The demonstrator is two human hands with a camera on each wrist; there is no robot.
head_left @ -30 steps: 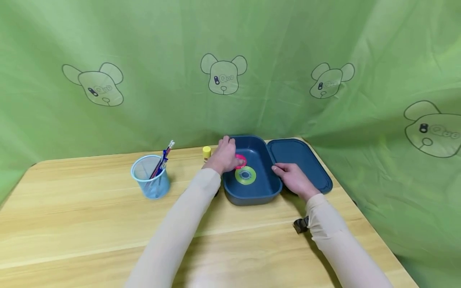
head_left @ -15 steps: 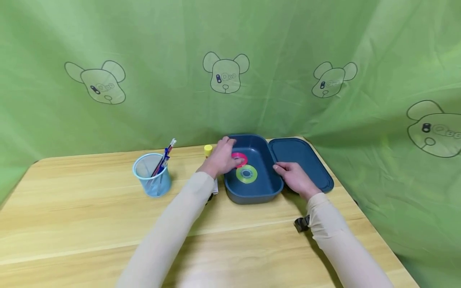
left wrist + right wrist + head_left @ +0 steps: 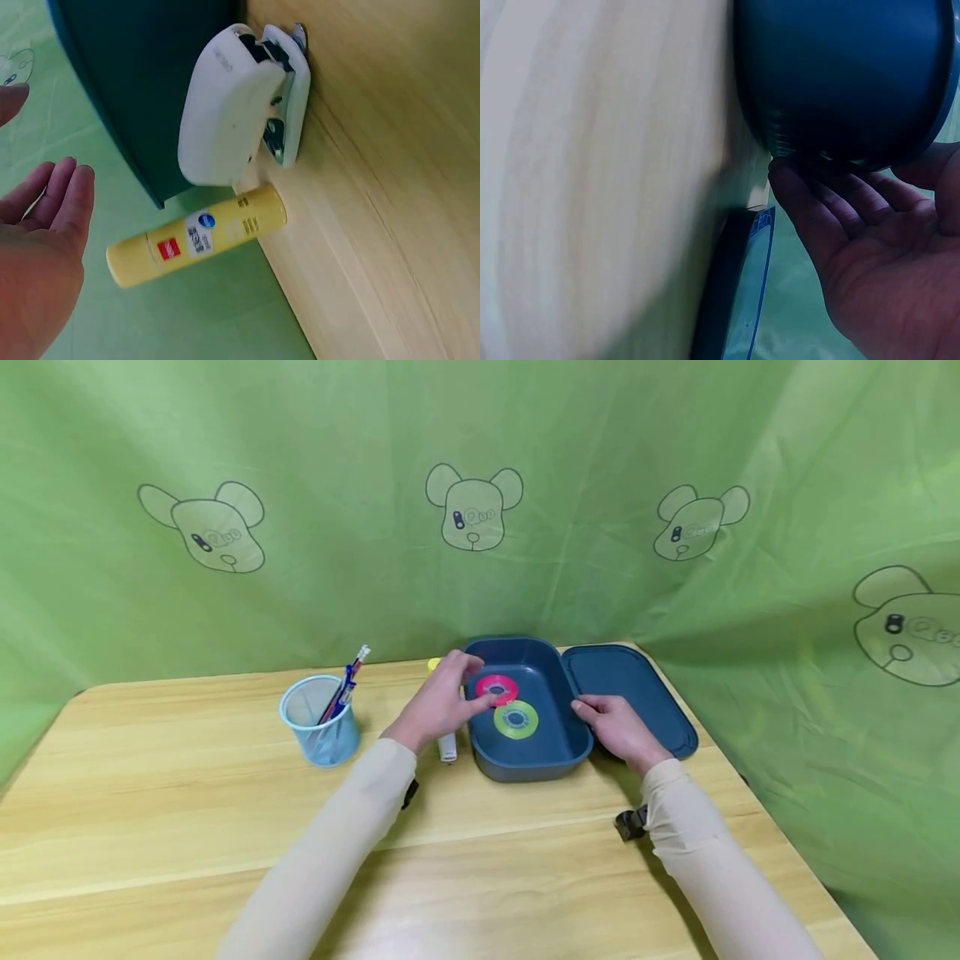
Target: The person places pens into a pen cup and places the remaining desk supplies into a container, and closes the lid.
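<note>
A dark blue box [image 3: 555, 760] without its lid on holds a pink disc [image 3: 497, 690] and a yellow-green disc [image 3: 516, 720], both with a ringed centre. Over its left rim, my left hand [image 3: 442, 702] is held with thumb and fingers apart, nothing between them. My right hand [image 3: 618, 731] grips the right wall, thumb at the rim and fingers against the outside, as the right wrist view shows. In the left wrist view, a white stapler [image 3: 225, 112] and an upright yellow glue stick [image 3: 199, 236] stand beside the box.
The blue lid [image 3: 630, 693] lies right of the box. A light blue mesh pen cup [image 3: 326, 739] with several pens and pencils stands to the left on the wooden table [image 3: 187, 827]. Behind hangs a green curtain [image 3: 337, 568] with bear-like prints.
My left hand has let go of the pink disc and drawn back up and left, leaving it flat in the box. My right hand keeps its grip on the box wall.
</note>
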